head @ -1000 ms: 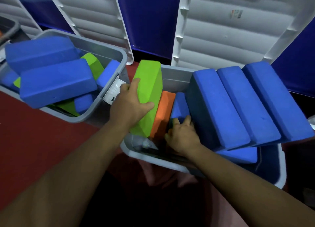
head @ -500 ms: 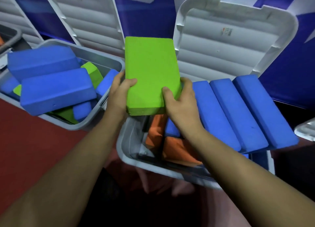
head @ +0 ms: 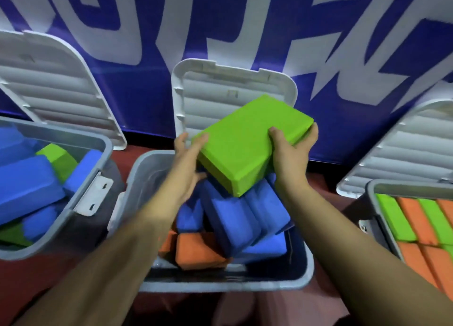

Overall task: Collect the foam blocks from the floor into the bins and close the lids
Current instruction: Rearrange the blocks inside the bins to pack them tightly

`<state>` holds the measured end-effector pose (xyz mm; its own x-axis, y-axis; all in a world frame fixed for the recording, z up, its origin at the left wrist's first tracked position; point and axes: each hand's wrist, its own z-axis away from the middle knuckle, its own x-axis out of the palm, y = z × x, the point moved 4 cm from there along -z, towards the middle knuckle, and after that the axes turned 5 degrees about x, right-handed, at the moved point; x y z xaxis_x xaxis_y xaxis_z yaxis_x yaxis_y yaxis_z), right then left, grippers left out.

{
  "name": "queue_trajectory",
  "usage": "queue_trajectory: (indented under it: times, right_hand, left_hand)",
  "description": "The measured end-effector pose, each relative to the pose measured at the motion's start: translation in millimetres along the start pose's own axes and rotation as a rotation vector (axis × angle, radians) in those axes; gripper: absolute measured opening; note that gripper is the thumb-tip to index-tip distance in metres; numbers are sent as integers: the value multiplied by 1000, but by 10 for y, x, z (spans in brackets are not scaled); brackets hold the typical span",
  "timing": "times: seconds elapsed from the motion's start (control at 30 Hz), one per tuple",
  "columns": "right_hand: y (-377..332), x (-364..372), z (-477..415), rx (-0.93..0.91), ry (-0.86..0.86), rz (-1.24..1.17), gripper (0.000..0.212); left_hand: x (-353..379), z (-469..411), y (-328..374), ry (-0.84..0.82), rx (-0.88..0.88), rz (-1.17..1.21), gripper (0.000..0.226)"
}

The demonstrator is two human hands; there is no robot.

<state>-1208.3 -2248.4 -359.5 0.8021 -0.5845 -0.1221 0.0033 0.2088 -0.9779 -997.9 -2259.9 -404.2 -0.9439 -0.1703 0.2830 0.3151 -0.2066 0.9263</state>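
Note:
A green foam block (head: 247,142) is held flat above the middle grey bin (head: 304,274), tilted down toward me. My right hand (head: 291,149) grips its right edge, thumb on top and fingers curled round the far corner. My left hand (head: 188,159) holds its left edge, thumb on top and fingers underneath. Below the block, blue foam blocks (head: 235,218) lean in a row inside the bin, with orange blocks (head: 196,252) at the near left. The bin's white lid (head: 210,90) stands open behind it.
A left grey bin (head: 83,198) holds blue and green blocks, its lid (head: 49,85) open against the blue banner wall. A right bin (head: 377,203) holds neat green and orange blocks, with an open lid (head: 411,144). Red floor lies between the bins.
The green block came out of the bin's left side, rose, and now lies flat over the blue blocks, shifted right. My right hand left the bin's inside and took the block's right edge.

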Motion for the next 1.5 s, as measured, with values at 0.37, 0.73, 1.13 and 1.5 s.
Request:
queue_trajectory:
  times: [0.37, 0.73, 1.13, 1.5]
  right_hand:
    - [196, -163, -164, -191, 333, 748, 92]
    - [-298, 888, 1053, -828, -393, 724, 44]
    - [1723, 1717, 1628, -10, -940, 1088, 45]
    - [2563, 2239, 1681, -133, -868, 1604, 76]
  left_hand:
    - [233, -265, -210, -58, 192, -1016, 96]
    - [-1146, -234, -95, 156, 132, -773, 27]
    - [-2222, -137, -574, -76, -198, -1341, 43]
    - [-2451, -292, -803, -92, -86, -1329, 41]
